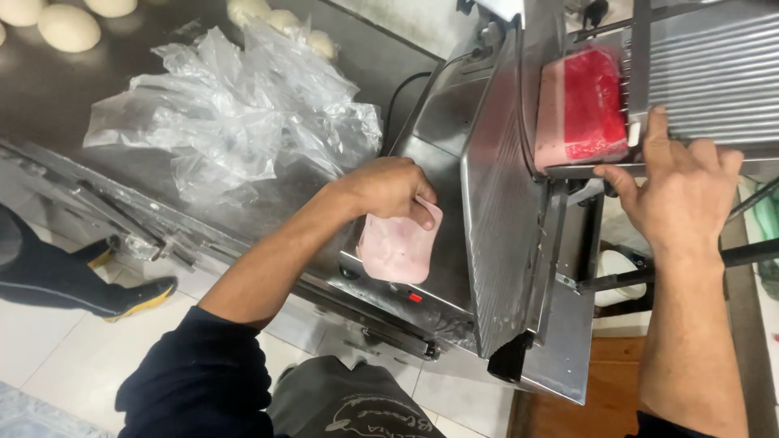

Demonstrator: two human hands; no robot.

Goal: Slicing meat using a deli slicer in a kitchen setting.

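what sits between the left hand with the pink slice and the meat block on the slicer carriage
The slicer's upright steel gauge plate stands between them: the left hand, holding a pink slice, is on its left, and the meat block by the right hand is on its right.

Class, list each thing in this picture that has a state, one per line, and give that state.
Left hand: shut on the pink meat slice, above the slicer's tray.
Right hand: spread flat on the ribbed carriage.
Meat block: red casing, cut face against the slicer plate.
Plastic bag: crumpled, empty, on the steel table.
Dough balls: separate, resting.
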